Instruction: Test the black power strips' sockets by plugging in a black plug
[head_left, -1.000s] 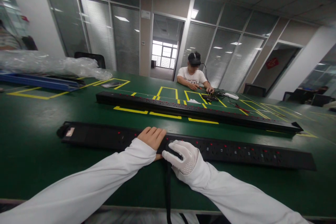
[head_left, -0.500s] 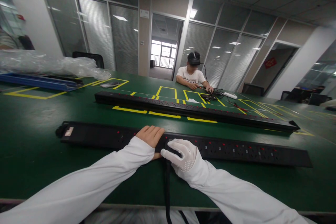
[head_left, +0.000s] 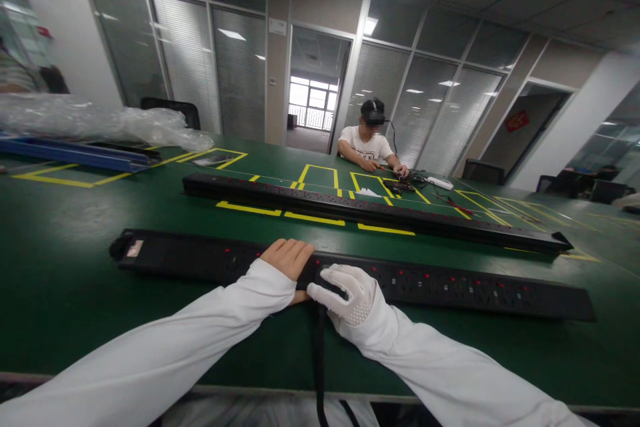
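Observation:
A long black power strip (head_left: 190,259) lies across the table in front of me, with a row of sockets and small red lights. My bare left hand (head_left: 287,258) lies over its middle, fingers wrapped across the far edge and thumb along the near side. Right beside it my right hand (head_left: 347,293), in a white dotted glove, is closed on a black plug (head_left: 320,275) at the strip's face. Most of the plug is hidden by the fingers. Its thick black cable (head_left: 321,353) hangs from there over the table's near edge.
Beyond lies a second, longer black power strip (head_left: 350,209) on the green table (head_left: 60,320). Plastic wrap (head_left: 90,117) and a blue rail (head_left: 70,152) are at the left. Across the table a person (head_left: 367,140) in a headset handles cables (head_left: 413,180).
Both hands stay in place on the strip and the plug. The view has shifted very slightly; nothing else has visibly moved.

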Demonstrator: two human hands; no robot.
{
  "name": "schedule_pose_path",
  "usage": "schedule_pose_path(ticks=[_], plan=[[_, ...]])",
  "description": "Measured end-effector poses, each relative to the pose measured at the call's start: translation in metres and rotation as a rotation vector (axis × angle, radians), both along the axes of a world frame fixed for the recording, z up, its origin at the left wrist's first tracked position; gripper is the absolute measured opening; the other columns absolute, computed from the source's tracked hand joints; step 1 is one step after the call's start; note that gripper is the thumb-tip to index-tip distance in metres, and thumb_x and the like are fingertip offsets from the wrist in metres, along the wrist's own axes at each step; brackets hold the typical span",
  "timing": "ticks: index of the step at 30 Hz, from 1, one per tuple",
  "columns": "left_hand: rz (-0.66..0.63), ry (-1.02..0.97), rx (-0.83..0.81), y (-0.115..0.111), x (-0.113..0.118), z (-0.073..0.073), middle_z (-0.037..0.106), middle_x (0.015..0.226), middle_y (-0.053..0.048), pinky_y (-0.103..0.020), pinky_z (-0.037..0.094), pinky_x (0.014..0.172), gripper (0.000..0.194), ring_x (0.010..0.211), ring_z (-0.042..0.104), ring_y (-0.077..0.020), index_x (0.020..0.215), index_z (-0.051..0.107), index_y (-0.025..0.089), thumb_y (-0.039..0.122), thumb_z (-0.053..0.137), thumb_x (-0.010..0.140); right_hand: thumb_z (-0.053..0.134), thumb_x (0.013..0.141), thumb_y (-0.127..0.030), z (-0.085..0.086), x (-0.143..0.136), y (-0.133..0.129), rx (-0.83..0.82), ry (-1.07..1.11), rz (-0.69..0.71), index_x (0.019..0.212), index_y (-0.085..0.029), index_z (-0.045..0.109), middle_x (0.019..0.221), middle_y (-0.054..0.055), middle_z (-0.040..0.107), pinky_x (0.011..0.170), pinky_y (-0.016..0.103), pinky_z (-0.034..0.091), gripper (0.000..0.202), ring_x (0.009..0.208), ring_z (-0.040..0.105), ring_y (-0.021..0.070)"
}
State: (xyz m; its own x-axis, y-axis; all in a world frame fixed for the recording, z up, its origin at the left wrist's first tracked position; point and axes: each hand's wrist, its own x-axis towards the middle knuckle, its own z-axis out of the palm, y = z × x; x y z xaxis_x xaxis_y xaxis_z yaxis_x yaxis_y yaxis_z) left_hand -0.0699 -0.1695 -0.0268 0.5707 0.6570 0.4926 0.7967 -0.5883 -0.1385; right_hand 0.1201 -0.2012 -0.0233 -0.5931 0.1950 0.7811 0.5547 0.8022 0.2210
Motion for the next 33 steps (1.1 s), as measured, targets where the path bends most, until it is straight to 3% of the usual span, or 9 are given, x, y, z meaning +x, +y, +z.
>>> schedule_pose_path(ticks=[33], plan=[[-0.004, -0.028, 0.009, 0.0028, 0.0004, -0.0052, 0.055, 0.102, -0.013, -0.038, 0.033, 0.074, 0.063, 0.09, 0.047, -0.0265, 0.109, 0.046, 0.009, 0.049, 0.051, 0.06, 0.05, 0.07, -0.017, -0.0015, 0.0007, 0.0008, -0.007, -0.017, -0.006, 0.096, -0.029, 0.062, 0.095, 0.002, 0.058, 0.07, 0.031, 0.048, 0.031, 0.087, 0.053, 0.0166]])
